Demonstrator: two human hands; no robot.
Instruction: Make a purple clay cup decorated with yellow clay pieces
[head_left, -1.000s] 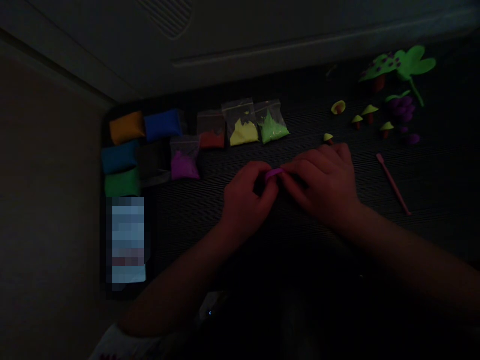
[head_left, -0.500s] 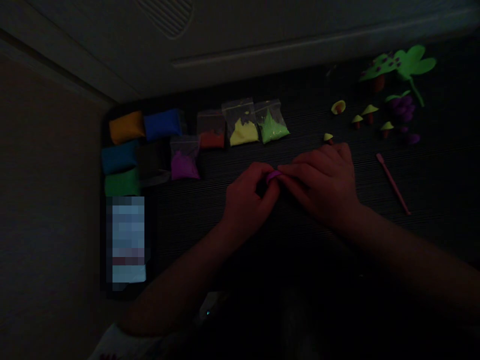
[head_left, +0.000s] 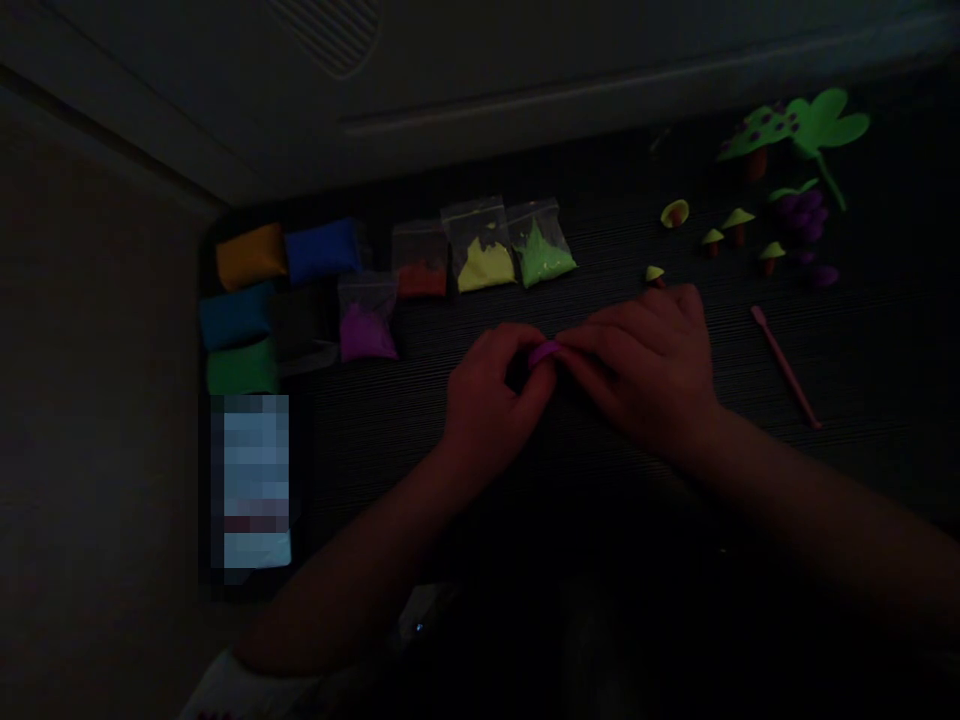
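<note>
A small piece of purple modelling clay (head_left: 543, 351) is pinched between my two hands, above the middle of the dark table. My left hand (head_left: 495, 395) grips its left end between thumb and forefinger. From the other side, the thumb and forefinger of my right hand (head_left: 649, 365) close on its right end. Fingers cover part of the clay, so its full shape is hidden. Just beyond my right knuckles stands a small mushroom (head_left: 655, 275) with a yellow cap. A pink modelling tool (head_left: 786, 367) lies to the right of my right hand.
Bags of purple (head_left: 367, 330), yellow (head_left: 486, 265) and light green clay (head_left: 544, 258) lie beyond my left hand. More coloured packs (head_left: 251, 255) sit at left, above a pixelated bright screen (head_left: 256, 480). Clay mushrooms (head_left: 739, 225), purple grapes (head_left: 801, 215) and a green flower (head_left: 825, 125) stand at right.
My hands keep the same pinch on the purple clay, and a little more of it shows between them. The whole scene is shifted slightly left; nothing else has moved.
</note>
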